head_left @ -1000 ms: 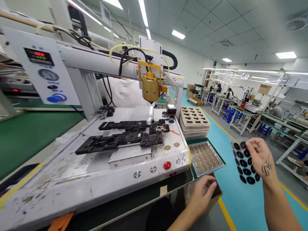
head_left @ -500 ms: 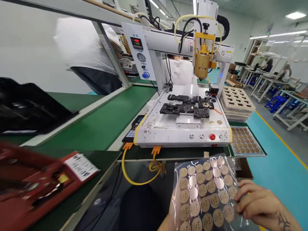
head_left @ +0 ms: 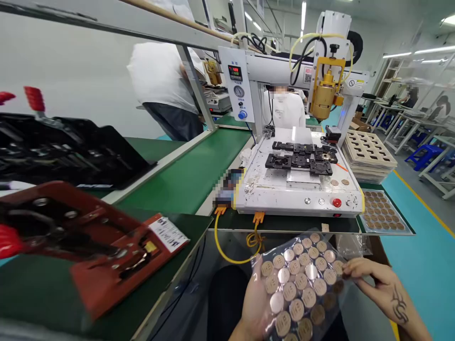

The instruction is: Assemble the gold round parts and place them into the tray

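Note:
A clear plastic sheet (head_left: 302, 279) covered with several round copper-coloured discs lies in front of me, low in the view. My left hand (head_left: 258, 303) supports it from below with the palm flat under the sheet. My right hand (head_left: 369, 279) pinches the sheet's right edge with closed fingers. Beyond it stands a white benchtop machine (head_left: 302, 189) with black fixtures (head_left: 300, 161) on its bed and a brass head (head_left: 323, 99) above.
A red fixture (head_left: 88, 237) and a black one (head_left: 64, 151) sit on the green bench at left. A tray of discs (head_left: 384, 213) and stacked perforated trays (head_left: 369, 151) lie right of the machine. Two people in white stand behind the green conveyor (head_left: 188, 175).
My view swung left and back. The sheet went from hanging in my right hand, dark side showing, to lying copper side up across my left palm.

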{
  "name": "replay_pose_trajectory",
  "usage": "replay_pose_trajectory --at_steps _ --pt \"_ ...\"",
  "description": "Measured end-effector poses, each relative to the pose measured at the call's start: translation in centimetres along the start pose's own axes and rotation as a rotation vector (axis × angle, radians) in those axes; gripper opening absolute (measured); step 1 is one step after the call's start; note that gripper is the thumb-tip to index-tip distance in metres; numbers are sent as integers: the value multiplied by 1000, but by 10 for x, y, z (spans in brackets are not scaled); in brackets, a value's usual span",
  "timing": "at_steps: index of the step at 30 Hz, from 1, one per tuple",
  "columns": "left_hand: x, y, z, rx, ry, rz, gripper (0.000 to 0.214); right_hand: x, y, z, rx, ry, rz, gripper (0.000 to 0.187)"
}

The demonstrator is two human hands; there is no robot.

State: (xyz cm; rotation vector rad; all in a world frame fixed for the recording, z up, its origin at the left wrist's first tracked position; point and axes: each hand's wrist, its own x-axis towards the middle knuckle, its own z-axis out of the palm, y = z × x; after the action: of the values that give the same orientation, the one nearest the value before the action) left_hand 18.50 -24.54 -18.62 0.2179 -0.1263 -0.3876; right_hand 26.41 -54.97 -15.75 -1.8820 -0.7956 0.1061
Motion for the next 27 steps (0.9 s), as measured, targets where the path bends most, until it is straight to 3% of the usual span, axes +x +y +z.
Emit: replay_pose_trajectory --at_steps 4,9,12,16,19,22,27 --pt "22 20 -17 26 150 29 84 17 17 15 -36 105 74 16" --pt "48 47 -38 58 390 11 87 42 50 35 -123 320 26 15" --pt "37 46 -49 234 553 -49 63 43 75 61 -186 382 -43 12" --pt "11 36 -59 466 697 -10 34 36 104 89 -377 425 -191 15" --pt "13 41 -59 518 758 57 25 41 112 87 -479 402 -298 19" --pt "34 53 -58 547 806 115 12 56 108 73 -573 303 -362 28" --pt "58 58 -62 543 835 135 15 74 100 61 -672 236 -337 29"
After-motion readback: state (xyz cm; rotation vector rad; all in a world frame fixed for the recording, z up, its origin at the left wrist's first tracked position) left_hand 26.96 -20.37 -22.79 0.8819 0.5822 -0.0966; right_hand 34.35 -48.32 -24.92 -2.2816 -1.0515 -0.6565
